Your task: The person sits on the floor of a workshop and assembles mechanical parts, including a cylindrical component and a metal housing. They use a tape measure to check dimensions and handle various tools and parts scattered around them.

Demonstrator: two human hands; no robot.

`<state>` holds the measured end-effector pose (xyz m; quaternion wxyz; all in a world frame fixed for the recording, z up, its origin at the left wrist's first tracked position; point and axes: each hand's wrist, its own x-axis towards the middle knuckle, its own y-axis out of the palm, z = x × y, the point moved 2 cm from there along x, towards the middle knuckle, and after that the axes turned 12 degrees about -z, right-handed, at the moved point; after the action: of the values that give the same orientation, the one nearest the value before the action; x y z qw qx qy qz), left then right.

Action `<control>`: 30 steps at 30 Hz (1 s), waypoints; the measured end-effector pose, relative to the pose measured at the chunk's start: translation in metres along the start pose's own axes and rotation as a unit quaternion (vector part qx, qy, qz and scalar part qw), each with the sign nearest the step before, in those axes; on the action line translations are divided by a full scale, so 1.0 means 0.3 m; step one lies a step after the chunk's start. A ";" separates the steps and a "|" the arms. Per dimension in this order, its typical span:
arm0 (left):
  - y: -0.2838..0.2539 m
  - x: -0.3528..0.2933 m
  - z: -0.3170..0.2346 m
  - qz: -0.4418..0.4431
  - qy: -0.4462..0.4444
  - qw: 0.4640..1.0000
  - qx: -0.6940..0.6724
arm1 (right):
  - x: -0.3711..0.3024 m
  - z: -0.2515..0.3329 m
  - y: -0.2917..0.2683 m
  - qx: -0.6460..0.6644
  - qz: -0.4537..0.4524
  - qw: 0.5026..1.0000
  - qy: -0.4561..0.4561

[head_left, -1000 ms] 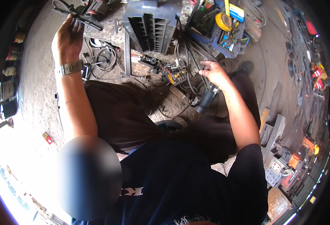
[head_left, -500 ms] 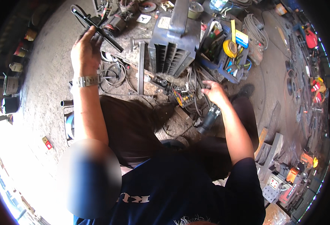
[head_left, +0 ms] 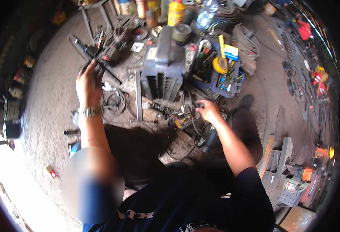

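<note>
My left hand [head_left: 89, 86] is raised at the left, its fingers closed around a slim black bar [head_left: 110, 74] that slants down to the right. A thin dark loop shows at the bar's upper end. Lower and to the right, my right hand [head_left: 209, 112] has its thumb and forefinger apart, pointing left. It is beside dark cables [head_left: 193, 123] and a small board with yellow parts [head_left: 182, 119]; whether it touches a cable I cannot make out. Just below the right hand lies a black cylindrical power tool [head_left: 210, 140].
Ahead stands a grey finned metal block [head_left: 164, 58], with an upright flat bar [head_left: 139, 96] at its left. A blue toolbox [head_left: 226, 91] holds tools and a yellow tape measure [head_left: 220, 65]. Coiled cable [head_left: 117, 102] lies at left, scrap metal [head_left: 282, 158] at right.
The view has tipped forward, so everything sits lower in the picture and a yellow bottle now shows at the top. My left hand keeps the black bar; my right hand stays by the cables.
</note>
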<state>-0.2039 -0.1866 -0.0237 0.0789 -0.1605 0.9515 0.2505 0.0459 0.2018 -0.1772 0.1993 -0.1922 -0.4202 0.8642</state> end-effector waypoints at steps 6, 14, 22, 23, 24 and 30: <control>0.019 0.001 0.026 0.019 -0.002 1.000 0.010 | -0.038 0.014 -0.029 -0.031 -0.043 0.998 -0.031; 0.031 -0.001 0.030 0.019 -0.009 1.000 0.021 | -0.066 -0.008 -0.033 0.011 -0.090 0.994 -0.064; -0.010 0.116 0.061 0.052 0.030 0.996 0.068 | -0.081 -0.105 -0.168 -0.010 -0.097 0.995 -0.028; -0.019 0.125 0.063 0.086 -0.006 0.995 0.043 | -0.089 -0.113 -0.240 -0.003 -0.095 0.995 -0.018; 0.008 0.150 0.075 0.130 -0.046 0.990 0.020 | -0.089 -0.205 -0.289 0.032 -0.134 0.990 0.017; 0.035 0.200 0.071 0.174 -0.041 0.983 0.039 | -0.146 -0.538 -0.482 0.186 -0.260 0.937 0.144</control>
<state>-0.2620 -0.1831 -0.0512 0.0795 0.0213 0.9697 0.2300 0.1900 0.3666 -0.1463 0.5077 -0.1580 -0.2543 0.8078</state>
